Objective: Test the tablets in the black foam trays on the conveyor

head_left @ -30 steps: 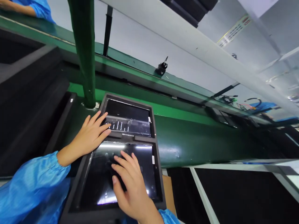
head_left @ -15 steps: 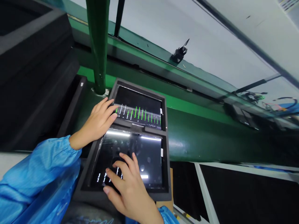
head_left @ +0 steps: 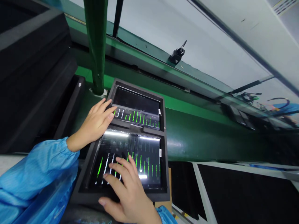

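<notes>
Two tablets lie side by side in a black foam tray (head_left: 166,174). The near tablet (head_left: 149,149) is lit with lines of green and white text, and ceiling lights reflect in its glass. Over its lower left part my right hand (head_left: 130,183) is spread, fingertips at or just above the glass; I cannot tell if they touch. My left hand (head_left: 97,121) rests with fingers apart at the left edge of the far tablet (head_left: 137,99), which shows similar text across its lower half. Each tablet has a small white label on its right edge. Both hands hold nothing.
A green post (head_left: 95,46) rises behind the tray. Black foam blocks (head_left: 35,77) are stacked at the left. Beyond a green ledge sits a small black device (head_left: 177,56). Cables (head_left: 249,97) lie at the far right, and dark panels (head_left: 245,193) at the lower right.
The near tablet's screen has gone from a few white lines to a full list of green and white text. My right hand has shifted slightly left; my left hand stays at the far tablet.
</notes>
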The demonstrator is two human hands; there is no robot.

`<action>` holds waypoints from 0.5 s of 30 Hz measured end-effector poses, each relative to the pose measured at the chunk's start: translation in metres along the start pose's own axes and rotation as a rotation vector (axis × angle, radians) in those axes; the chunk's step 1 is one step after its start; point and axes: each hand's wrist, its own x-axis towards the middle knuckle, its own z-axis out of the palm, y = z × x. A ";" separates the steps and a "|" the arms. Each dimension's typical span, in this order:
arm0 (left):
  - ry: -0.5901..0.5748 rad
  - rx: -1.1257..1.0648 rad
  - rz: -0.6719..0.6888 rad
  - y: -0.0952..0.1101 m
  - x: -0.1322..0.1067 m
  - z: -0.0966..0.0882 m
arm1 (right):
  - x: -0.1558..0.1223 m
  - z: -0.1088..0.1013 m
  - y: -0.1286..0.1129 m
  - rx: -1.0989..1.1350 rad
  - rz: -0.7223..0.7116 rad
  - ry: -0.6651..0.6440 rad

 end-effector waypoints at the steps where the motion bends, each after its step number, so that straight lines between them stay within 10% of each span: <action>1: 0.030 -0.035 -0.003 0.000 0.000 0.000 | 0.001 0.000 0.001 0.010 -0.002 -0.024; 8: 0.087 -0.182 -0.082 -0.002 0.000 0.001 | 0.005 0.003 -0.002 0.130 -0.071 -0.299; 15: 0.054 -0.355 -0.292 -0.017 -0.060 0.004 | -0.007 -0.033 0.051 -0.052 0.325 0.156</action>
